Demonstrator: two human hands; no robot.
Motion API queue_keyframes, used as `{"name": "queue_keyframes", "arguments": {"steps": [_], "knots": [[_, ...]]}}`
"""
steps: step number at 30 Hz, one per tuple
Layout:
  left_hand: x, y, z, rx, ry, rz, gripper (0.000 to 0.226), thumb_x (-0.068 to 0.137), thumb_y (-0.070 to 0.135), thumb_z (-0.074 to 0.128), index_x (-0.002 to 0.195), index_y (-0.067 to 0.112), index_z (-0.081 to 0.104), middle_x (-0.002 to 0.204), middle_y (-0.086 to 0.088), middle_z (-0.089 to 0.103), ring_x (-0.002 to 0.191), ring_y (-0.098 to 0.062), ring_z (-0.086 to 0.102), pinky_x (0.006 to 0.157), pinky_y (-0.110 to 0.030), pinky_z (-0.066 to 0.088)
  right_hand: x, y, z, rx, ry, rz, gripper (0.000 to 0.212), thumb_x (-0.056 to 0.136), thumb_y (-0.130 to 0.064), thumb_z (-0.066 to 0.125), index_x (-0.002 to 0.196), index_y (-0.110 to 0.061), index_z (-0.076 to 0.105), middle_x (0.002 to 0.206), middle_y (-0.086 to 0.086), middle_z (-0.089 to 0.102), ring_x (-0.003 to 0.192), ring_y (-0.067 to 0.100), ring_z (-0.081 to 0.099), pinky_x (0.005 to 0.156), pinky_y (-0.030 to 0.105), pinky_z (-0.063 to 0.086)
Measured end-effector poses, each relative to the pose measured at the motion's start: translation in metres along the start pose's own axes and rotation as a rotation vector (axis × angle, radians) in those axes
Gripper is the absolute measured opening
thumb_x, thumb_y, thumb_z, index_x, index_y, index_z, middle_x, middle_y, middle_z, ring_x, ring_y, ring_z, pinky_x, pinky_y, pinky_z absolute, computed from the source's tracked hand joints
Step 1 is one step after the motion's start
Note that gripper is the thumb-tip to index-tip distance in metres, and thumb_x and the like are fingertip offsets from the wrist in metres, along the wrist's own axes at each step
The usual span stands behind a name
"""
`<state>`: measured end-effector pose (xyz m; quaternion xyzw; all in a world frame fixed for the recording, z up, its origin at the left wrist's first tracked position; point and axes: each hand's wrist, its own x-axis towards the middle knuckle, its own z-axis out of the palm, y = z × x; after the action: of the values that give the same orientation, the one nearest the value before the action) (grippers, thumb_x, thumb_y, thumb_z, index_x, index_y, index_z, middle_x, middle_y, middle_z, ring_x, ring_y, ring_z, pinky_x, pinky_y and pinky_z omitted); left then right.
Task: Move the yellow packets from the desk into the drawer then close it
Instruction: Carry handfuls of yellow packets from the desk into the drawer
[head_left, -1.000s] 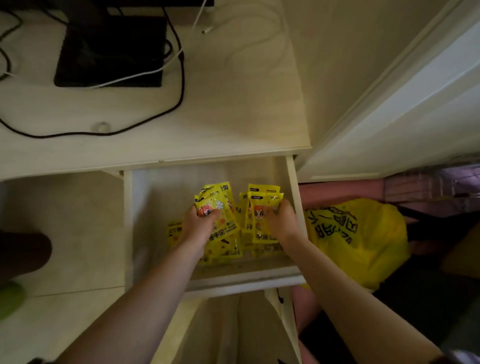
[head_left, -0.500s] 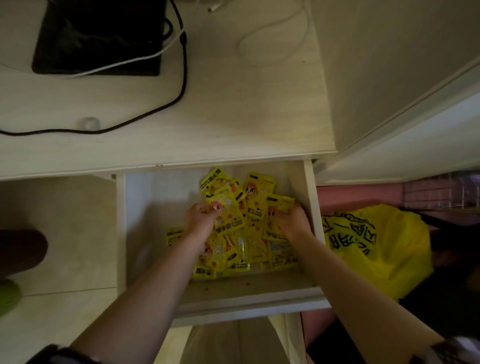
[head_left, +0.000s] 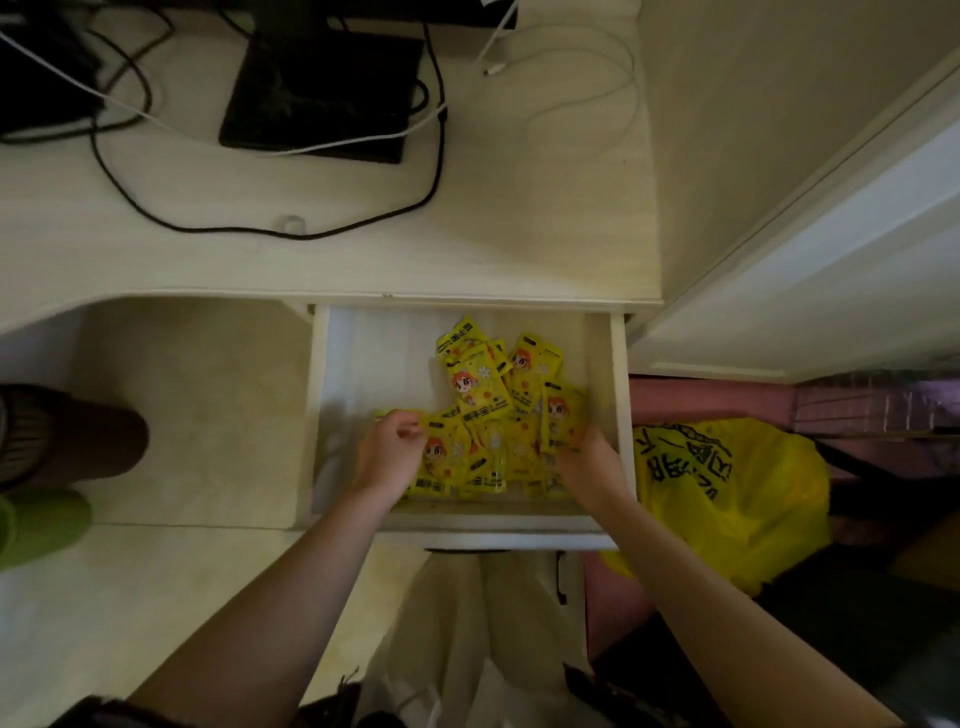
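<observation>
Below the worktop (head_left: 322, 260) edge, at 6 o'clock from the black monitor base (head_left: 317, 93), the drawer (head_left: 621, 415) stands pulled fully out. Yellow packets (head_left: 483, 410) lie in a loose heap inside it, crowded toward its right half and front wall; the left part of the drawer floor is bare.

My left hand (head_left: 387, 452) sits at the heap's 9 o'clock edge, fingers curled and apparently pinching a packet corner, though I cannot tell for certain that it grips. My right hand (head_left: 589, 462) is at the heap's 4 o'clock edge, fingers bent down among the packets; grip likewise not resolvable. Hands are apart, one on each side of the heap.

Worktop check: only black cables (head_left: 260, 228), a white cable (head_left: 576, 93) and a small clear item (head_left: 292, 223) visible; no yellow packets on the part in view.

Judgement: transfer looks complete or nearly so. Remaining: let go, withdraw both hands, push the drawer front shut. Some packets are stacked, so watch for snagging under the worktop edge.
</observation>
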<state>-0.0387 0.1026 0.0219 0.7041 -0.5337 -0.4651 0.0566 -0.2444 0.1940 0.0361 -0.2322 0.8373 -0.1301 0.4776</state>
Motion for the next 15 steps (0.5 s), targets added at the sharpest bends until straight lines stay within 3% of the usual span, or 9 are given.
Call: {"name": "queue_keyframes", "arguments": {"steps": [2,7,10,15], "knots": [[-0.016,-0.005,-0.006,0.005,0.026,0.033,0.024,0.088,0.011,0.059,0.111,0.012,0.066,0.103,-0.007,0.070,0.096,-0.024,0.066,0.085,-0.037,0.054,-0.016,-0.005,0.001,-0.022,-0.014,-0.065,0.029,0.093,-0.017,0.048,0.122,-0.009,0.047,0.097,0.003,0.058,0.069,0.011,0.054,0.049,0.023,0.038],[-0.060,-0.023,-0.027,0.020,0.148,0.082,0.022,0.087,0.010,0.062,0.109,0.009,0.067,0.101,-0.009,0.072,0.095,-0.023,0.066,0.081,-0.025,0.045,-0.047,-0.020,0.017,-0.178,-0.059,-0.287,0.040,0.096,-0.017,0.046,0.134,-0.008,0.039,0.100,0.008,0.060,0.074,0.019,0.056,0.056,0.029,0.043],[-0.089,-0.042,-0.043,0.005,0.215,0.088,0.023,0.088,0.010,0.061,0.111,0.008,0.066,0.104,-0.010,0.071,0.097,-0.024,0.065,0.079,-0.023,0.043,-0.066,-0.032,0.032,-0.284,-0.105,-0.378,0.048,0.096,-0.017,0.047,0.141,-0.012,0.032,0.129,0.012,0.055,0.101,0.028,0.060,0.075,0.033,0.049],[-0.126,-0.082,-0.070,-0.064,0.322,0.018,0.024,0.091,0.012,0.055,0.112,0.015,0.065,0.099,-0.005,0.070,0.093,-0.020,0.064,0.075,-0.021,0.040,-0.094,-0.060,0.072,-0.477,-0.153,-0.559,0.041,0.096,-0.019,0.046,0.135,-0.010,0.039,0.131,0.010,0.053,0.113,0.031,0.055,0.087,0.038,0.048]]}}
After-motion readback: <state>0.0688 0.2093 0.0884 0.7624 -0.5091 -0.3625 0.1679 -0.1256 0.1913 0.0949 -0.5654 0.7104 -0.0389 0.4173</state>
